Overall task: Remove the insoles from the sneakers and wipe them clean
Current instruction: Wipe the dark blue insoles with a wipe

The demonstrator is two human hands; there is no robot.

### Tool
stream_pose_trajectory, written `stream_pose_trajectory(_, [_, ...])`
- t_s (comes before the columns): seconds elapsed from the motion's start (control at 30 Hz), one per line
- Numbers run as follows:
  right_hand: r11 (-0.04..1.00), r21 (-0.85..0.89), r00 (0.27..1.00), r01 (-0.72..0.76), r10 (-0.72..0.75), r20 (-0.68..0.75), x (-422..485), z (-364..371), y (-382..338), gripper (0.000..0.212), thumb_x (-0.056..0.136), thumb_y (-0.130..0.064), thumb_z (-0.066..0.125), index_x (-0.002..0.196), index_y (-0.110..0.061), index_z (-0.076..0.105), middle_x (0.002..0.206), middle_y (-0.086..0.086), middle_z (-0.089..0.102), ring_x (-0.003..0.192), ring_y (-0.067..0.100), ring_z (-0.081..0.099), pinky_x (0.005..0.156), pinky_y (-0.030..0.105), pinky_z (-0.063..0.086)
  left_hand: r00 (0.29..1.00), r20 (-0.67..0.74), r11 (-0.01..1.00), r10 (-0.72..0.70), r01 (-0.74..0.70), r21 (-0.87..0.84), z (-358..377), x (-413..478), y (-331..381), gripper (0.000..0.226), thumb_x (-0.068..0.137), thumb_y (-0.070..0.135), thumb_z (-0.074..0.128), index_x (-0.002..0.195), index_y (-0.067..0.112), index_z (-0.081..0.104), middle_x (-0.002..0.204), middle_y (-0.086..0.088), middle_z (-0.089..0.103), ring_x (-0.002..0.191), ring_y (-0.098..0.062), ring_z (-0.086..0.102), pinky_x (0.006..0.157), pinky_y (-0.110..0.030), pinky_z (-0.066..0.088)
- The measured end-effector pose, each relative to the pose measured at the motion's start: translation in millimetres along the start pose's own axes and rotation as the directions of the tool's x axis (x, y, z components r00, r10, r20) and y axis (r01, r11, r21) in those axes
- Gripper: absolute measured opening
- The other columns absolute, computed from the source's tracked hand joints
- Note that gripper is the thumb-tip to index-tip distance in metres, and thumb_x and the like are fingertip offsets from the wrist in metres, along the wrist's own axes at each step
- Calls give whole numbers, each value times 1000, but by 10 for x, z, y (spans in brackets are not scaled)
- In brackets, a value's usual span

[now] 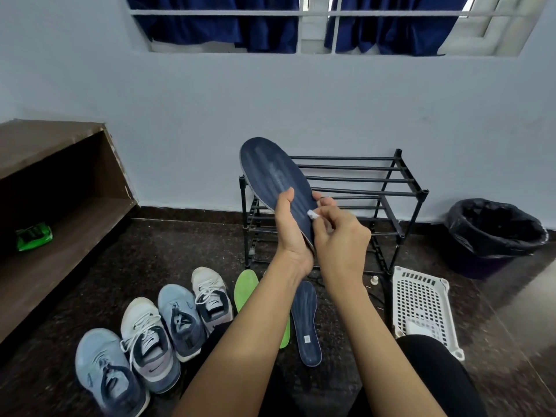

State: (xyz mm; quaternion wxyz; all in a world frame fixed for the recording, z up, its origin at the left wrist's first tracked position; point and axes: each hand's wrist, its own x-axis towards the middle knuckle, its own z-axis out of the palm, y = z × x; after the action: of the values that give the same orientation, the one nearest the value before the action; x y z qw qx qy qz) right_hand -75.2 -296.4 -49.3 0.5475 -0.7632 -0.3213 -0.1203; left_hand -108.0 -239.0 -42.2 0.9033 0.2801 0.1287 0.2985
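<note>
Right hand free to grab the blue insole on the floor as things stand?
Probably not yet: the right hand pinches a small white piece against the held insole. The floor insole itself lies uncovered between the forearms.

Both forearms stretched forward. The left grip (290, 233) curled round the insole (270, 167); just beside it, the right grip (343, 239) pinched a white wipe (313, 214).

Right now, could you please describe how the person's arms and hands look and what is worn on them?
Both the left hand and the right hand are bare: no gloves, and no ring, watch or bracelet shows. The forearms are uncovered to the frame edge, with no sleeve visible. Nearby, only black legwear shows at the knee.
</note>
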Motion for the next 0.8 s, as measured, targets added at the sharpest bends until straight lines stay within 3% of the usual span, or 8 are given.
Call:
stream_pose_trajectory(0.13, [992,98,971,-77,52,235,-47,-82,-37,3,81,-18,72,81,-17,76,72,-3,72,66,4,63,65,13,46,998,-52,999,34,-36,-35,-75,31,123,48,92,52,44,87,7,57,74,-4,61,76,-18,65,89,-31,53])
stream_pose_trajectory(0.23, [981,151,936,-121,62,347,-105,-134,-44,3,79,-20,75,77,-18,76,63,-8,68,57,-2,57,58,7,41,994,-70,994,81,-85,-65,-129,90,191,47,92,51,44,91,6,55,85,-9,59,89,-24,65,92,-34,54])
stream_pose_trajectory(0.37, [980,155,976,-128,96,197,-100,-49,-24,2,80,-19,74,79,-17,76,70,-9,70,62,-3,58,61,5,40,996,-57,997,70,-72,-20,-103,78,119,45,91,52,42,89,9,55,80,-8,65,86,-21,67,82,-28,51])
stream_pose_trajectory(0.47, [989,144,999,-35,32,23,-22,1,-22,5,82,-10,71,84,-13,75,79,-5,72,67,3,61,66,6,43,998,-37,999,47,-46,16,-47,17,38,44,91,52,41,89,11,57,83,-5,64,78,-17,62,74,-29,48])
stream_pose_trajectory(0.6, [995,80,992,51,-42,-119,-6,17,19,9,81,-6,70,85,-13,74,83,4,73,72,18,68,71,32,55,1000,0,999,19,-19,32,-22,-22,5,45,91,52,38,87,11,59,80,-3,64,73,-16,62,72,-28,50])
stream_pose_trajectory(0.63, [995,83,996,55,-49,-79,-7,4,14,9,81,-7,71,84,-14,74,85,2,73,73,17,68,72,32,55,1000,11,1000,13,-13,21,-23,-21,27,46,89,53,39,86,11,57,80,-3,64,72,-15,63,72,-27,49])
stream_pose_trajectory(0.7, [993,116,996,34,-43,73,-16,-54,-24,7,81,-10,72,84,-15,75,86,-2,73,72,4,66,72,15,50,1000,18,1000,11,-11,-11,-40,-5,82,47,86,55,43,87,10,56,81,-5,63,76,-16,66,76,-27,49])
stream_pose_trajectory(0.8, [989,144,958,-18,-24,287,-50,-151,-74,4,79,-14,75,82,-16,77,70,-10,69,65,-7,59,63,1,38,998,-25,996,56,-58,-72,-106,59,164,49,90,52,44,91,5,55,80,-9,64,87,-24,69,96,-34,50])
